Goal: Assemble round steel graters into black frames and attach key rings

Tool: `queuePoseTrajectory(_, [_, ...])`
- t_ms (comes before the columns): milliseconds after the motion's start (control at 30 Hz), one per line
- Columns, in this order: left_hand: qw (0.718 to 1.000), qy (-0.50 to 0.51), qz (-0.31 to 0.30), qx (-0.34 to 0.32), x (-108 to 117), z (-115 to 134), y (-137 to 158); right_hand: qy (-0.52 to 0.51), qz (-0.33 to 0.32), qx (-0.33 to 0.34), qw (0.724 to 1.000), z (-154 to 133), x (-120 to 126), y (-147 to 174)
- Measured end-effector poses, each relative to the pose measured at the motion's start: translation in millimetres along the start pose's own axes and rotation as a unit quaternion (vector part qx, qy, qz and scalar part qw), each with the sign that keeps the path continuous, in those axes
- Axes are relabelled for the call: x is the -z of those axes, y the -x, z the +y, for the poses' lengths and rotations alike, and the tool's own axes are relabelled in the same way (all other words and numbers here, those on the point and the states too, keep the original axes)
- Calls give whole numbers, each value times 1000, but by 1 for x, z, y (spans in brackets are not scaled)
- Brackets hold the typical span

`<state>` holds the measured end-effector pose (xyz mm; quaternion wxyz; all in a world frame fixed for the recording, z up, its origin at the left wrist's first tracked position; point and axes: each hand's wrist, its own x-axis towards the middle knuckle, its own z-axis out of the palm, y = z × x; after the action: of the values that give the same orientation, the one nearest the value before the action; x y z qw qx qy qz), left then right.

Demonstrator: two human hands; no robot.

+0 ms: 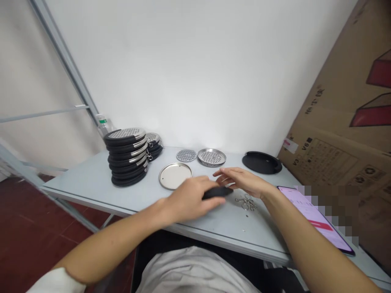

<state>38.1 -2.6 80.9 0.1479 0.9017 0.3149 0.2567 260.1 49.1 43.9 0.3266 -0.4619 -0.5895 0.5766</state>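
My left hand [192, 198] is closed around a small black object [217, 192] just above the table; the grip hides much of its shape, so its kind is unclear. Beside its tip is my right hand [242, 181], fingers loosely curved and apart, with nothing visible in them. A little pile of metal rings with clips [247, 202] lies under the right hand. Behind the left hand rests a round metal plate [174, 176] with small holes. Farther back are a perforated metal disc [186, 155] and a rimmed metal dish [211, 157] with a perforated face. A black round cover [262, 162] lies to the right.
A tall stack of black-and-silver round pieces [126, 158] stands at left, with a shorter stack [154, 146] and a clear bottle [104, 127] behind. At right, a lit tablet or phone [317, 221] lies near a large cardboard box [332, 122]. A white wall backs the table [82, 183].
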Motion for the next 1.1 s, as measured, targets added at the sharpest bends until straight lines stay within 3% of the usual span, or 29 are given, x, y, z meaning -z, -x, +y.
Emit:
queuePoseTrajectory(200, [992, -36, 34, 113, 58, 6, -59, -195, -82, 3, 977, -8, -19, 2])
queuePoseTrajectory(300, [987, -57, 69, 135, 77, 2, -65, -184, -88, 48, 978, -12, -23, 4])
queuePoseTrajectory(400, [980, -63, 106, 156, 86, -8, -56, -104, -29, 127, 986, -11, -22, 5])
queuePoseTrajectory(467, [974, -18, 126, 189, 85, -18, -43, -30, 55, 175, 983, -8, -22, 5])
queuePoseTrajectory(567, [947, 162, 136, 241, 70, -36, -14, 88, 142, 239, 957, -5, -20, 6])
queuePoseTrajectory(667, [888, 345, 129, 276, 45, -49, 19, 231, 162, 322, 904, -4, -18, 9])
queuePoseTrajectory(733, [855, 409, 121, 295, 32, -51, 37, 313, 157, 351, 869, -1, -19, 9])
queuePoseTrajectory(800, [842, 432, 103, 307, 24, -50, 47, 371, 144, 350, 848, 3, -23, 8])
queuePoseTrajectory(1000, [904, 378, -19, 197, 23, -42, 31, 492, 135, 358, 782, 10, -35, 14])
queuePoseTrajectory(1100, [926, 337, -4, 172, 22, -45, 24, 529, 138, 351, 760, 10, -32, 15])
